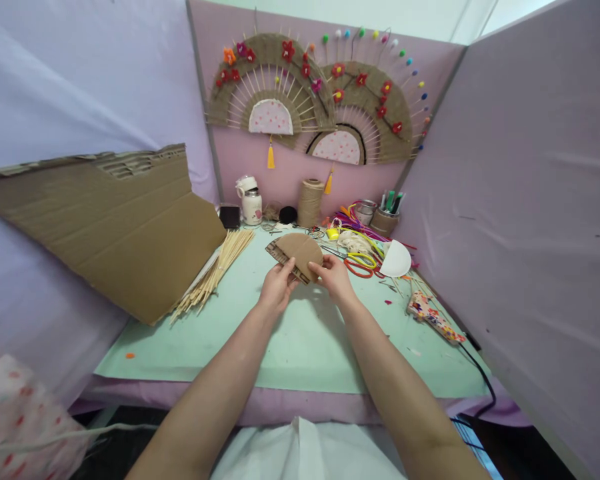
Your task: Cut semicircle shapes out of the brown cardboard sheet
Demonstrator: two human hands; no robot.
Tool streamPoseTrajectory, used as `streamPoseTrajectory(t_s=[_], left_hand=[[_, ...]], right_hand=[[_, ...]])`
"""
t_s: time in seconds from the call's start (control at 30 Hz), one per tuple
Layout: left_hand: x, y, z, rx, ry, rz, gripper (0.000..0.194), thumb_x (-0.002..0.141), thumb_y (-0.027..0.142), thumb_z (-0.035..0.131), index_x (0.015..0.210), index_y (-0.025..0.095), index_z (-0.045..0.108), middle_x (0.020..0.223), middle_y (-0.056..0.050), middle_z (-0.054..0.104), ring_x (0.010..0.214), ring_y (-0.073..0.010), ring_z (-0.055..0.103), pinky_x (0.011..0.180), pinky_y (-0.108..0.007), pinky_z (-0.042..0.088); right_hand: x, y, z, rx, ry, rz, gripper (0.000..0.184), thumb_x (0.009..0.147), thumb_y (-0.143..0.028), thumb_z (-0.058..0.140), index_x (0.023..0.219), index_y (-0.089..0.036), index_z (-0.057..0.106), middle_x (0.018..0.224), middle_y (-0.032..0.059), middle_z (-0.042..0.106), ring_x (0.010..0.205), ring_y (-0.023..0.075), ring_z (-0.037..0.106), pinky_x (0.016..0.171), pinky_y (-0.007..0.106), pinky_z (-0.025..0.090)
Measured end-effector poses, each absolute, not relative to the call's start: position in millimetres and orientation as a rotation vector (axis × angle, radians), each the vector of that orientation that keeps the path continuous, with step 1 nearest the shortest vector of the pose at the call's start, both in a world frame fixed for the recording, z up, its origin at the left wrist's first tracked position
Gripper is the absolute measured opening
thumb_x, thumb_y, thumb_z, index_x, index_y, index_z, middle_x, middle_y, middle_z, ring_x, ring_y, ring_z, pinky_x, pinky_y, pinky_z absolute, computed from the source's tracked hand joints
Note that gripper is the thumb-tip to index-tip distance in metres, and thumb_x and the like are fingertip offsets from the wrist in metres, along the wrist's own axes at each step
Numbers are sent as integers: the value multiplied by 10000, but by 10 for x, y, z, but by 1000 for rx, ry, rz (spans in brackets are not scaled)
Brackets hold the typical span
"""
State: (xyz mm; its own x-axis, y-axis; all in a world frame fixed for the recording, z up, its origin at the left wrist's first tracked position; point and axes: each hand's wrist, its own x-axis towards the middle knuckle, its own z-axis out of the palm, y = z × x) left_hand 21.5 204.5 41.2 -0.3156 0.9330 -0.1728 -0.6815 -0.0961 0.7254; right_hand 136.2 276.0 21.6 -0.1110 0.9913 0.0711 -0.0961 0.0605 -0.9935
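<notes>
A half-round cardboard piece is held up over the middle of the table, tilted, its straight side toward me and the left. My left hand pinches it along the straight edge, thumb on top. At its right corner my right hand grips it between thumb and fingers. Printed markings show along the straight edge, perhaps from a second layer beneath. Right of my hands lie scissors with red handles and scissors with yellow handles. Close by rests a white half-round piece.
A large cardboard sheet leans at the left beside a bundle of thin sticks. A flower-patterned glue gun with a black cord lies at the right. Along the back stand a white bottle, a twine spool and a pen holder.
</notes>
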Motion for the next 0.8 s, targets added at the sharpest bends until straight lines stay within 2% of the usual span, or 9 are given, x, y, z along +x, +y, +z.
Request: streamPoseTrajectory(t_s=[0.07,0.23,0.37,0.53,0.67,0.73,0.8], left_hand=[[208,2065,394,341,912,1721,12,829,143,631,826,132,634,877,-80,707,744,-141,659,782,-300,517],[160,2115,349,261,961,1750,31,847,139,610,818,150,611,857,-71,700,728,-138,662,799,-335,525],[115,2148,327,225,980,1767,36,856,124,591,838,151,607,868,-73,699,747,-139,670,806,-336,535],[39,2273,310,124,1057,1807,137,864,39,512,859,166,564,859,-56,675,700,-125,663,793,-371,550],[-14,2485,380,112,1113,1819,172,800,10,569,873,165,574,860,-65,669,670,-132,659,759,-363,556],[-43,2582,427,154,1128,1854,188,776,12,593,883,165,575,885,-71,673,712,-145,669,769,-354,550],[-79,2626,456,219,1137,1904,238,748,14,617,921,168,564,970,-89,670,856,-175,675,826,-357,530]], right_hand=[[1435,2836,167,-1046,-1121,1251,391,599,-403,717,865,-188,527,824,34,673,736,182,629,590,303,530],[1668,3018,151,-1025,-873,1194,409,633,-448,687,894,-225,465,981,35,671,864,168,641,636,278,548],[1686,3014,130,-1029,-866,1219,407,628,-416,707,893,-227,463,989,42,681,863,182,653,615,289,565],[1549,2962,35,-1113,-978,1264,399,599,-329,717,885,-213,464,896,75,693,747,219,678,547,325,568],[1532,3015,-61,-1214,-1072,1198,440,610,-314,705,960,-198,464,924,93,692,763,225,681,562,315,558],[1546,3050,-94,-1254,-1116,1150,464,647,-326,679,1028,-194,451,976,104,688,799,223,681,604,317,560],[1556,3072,-104,-1291,-1164,1102,490,680,-346,657,1088,-190,436,1024,120,679,845,233,677,661,336,561]])
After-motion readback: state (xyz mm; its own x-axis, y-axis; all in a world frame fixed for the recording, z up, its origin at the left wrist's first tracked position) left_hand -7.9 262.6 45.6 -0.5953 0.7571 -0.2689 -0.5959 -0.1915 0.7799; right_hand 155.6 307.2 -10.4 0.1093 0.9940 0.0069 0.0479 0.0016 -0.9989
